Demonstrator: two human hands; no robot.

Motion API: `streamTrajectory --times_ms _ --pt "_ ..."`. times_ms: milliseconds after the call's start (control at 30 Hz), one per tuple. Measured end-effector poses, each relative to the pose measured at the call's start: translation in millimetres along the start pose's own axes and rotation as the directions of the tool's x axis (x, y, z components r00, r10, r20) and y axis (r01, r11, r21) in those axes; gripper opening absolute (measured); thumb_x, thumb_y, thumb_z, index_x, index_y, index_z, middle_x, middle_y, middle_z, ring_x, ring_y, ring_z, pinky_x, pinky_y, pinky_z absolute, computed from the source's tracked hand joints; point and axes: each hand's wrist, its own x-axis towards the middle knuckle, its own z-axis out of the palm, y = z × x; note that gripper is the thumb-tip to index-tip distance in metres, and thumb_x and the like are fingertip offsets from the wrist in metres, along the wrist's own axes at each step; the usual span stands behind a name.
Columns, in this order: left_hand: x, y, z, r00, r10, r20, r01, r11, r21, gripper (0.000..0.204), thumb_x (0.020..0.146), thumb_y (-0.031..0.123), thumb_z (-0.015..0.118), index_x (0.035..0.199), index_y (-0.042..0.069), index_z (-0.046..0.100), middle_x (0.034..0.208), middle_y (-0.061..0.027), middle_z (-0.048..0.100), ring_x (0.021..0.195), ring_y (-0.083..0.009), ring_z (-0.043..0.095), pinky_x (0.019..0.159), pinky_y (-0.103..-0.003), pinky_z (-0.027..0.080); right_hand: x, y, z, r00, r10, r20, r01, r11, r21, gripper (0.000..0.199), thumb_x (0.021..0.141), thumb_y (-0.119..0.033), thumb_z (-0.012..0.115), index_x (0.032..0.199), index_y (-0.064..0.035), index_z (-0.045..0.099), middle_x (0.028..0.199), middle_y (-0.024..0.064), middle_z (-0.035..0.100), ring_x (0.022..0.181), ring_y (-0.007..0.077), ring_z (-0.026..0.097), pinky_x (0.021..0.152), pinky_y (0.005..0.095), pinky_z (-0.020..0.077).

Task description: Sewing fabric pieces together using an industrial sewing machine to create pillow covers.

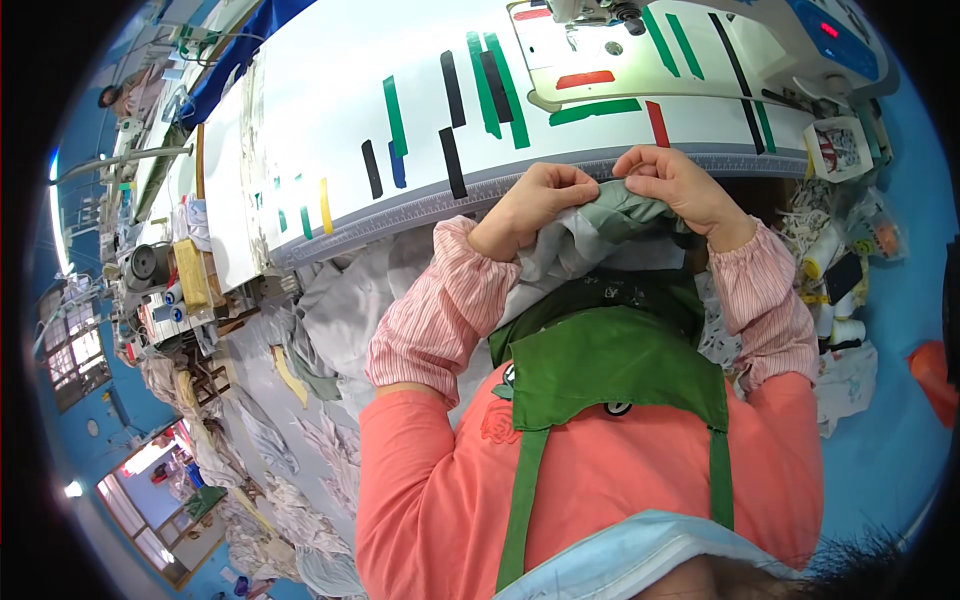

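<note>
Both hands hold a pale grey-green piece of fabric point(625, 212) at the front edge of the white sewing table point(320, 120). My left hand point(545, 200) pinches the cloth's upper edge between thumb and fingers. A short way to its right, my right hand point(685, 190) grips the same edge, its fingers curled. Between them the cloth bunches and hangs down toward my lap, over the green apron point(620, 370). Just beyond the hands lies the ruler strip point(400, 208) along the table edge. Farther off stands the sewing machine point(800, 45), its needle area well away from the cloth.
Coloured tape strips point(452, 90) mark the tabletop. A small white box point(838, 148) sits at the table's right end, above thread cones point(848, 332) and a dark phone-like object point(843, 277). More grey fabric point(350, 300) hangs at the left, beside heaped garments point(300, 510).
</note>
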Motion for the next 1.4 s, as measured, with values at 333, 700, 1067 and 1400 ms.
streamTrajectory --times_ms 333,700,1067,1400 --pt "0 -1 4 1.0 0.004 -0.005 -0.004 1.0 0.013 0.012 0.09 0.012 0.062 0.093 0.0 0.064 0.081 0.0004 0.063 0.068 -0.0048 0.057 0.06 -0.019 0.047 -5 4 -3 0.998 -0.05 -0.029 0.047 0.995 -0.089 0.013 0.088 -0.006 0.059 0.101 -0.0025 0.058 0.081 -0.0042 0.057 0.075 0.0014 0.052 0.068 0.0155 0.0406" --pt "-3 19 16 0.961 0.15 -0.233 -0.112 0.979 0.172 0.013 0.089 0.012 0.063 0.09 -0.001 0.064 0.08 0.0002 0.063 0.071 -0.0042 0.055 0.062 -0.019 0.044 -26 45 74 0.482 -0.807 -0.342 0.448 0.562 -0.695 0.032 0.074 0.0 0.07 0.101 -0.0029 0.054 0.095 0.0127 0.053 0.079 0.024 0.056 0.07 0.0307 0.0469" --pt "-2 21 17 0.859 0.415 -0.3 -0.279 0.87 0.407 0.017 0.085 0.012 0.065 0.09 -0.004 0.065 0.077 -0.0022 0.063 0.067 -0.0057 0.054 0.059 -0.02 0.044 -1 58 62 0.507 -0.821 -0.262 0.297 0.452 -0.841 0.031 0.07 0.009 0.061 0.1 0.0012 0.056 0.091 0.0142 0.058 0.081 0.0294 0.059 0.072 0.0333 0.0477" --pt "-11 37 10 0.795 0.51 0.328 -0.575 0.463 0.675 0.013 0.081 0.009 0.069 0.092 0.001 0.069 0.087 -0.0044 0.058 0.082 -0.015 0.059 0.07 -0.027 0.047 -37 23 6 0.984 -0.127 -0.122 0.095 0.966 -0.241 0.014 0.086 -0.005 0.057 0.097 0.002 0.063 0.074 -0.0038 0.054 0.067 0.0024 0.046 0.06 0.0192 0.0375"
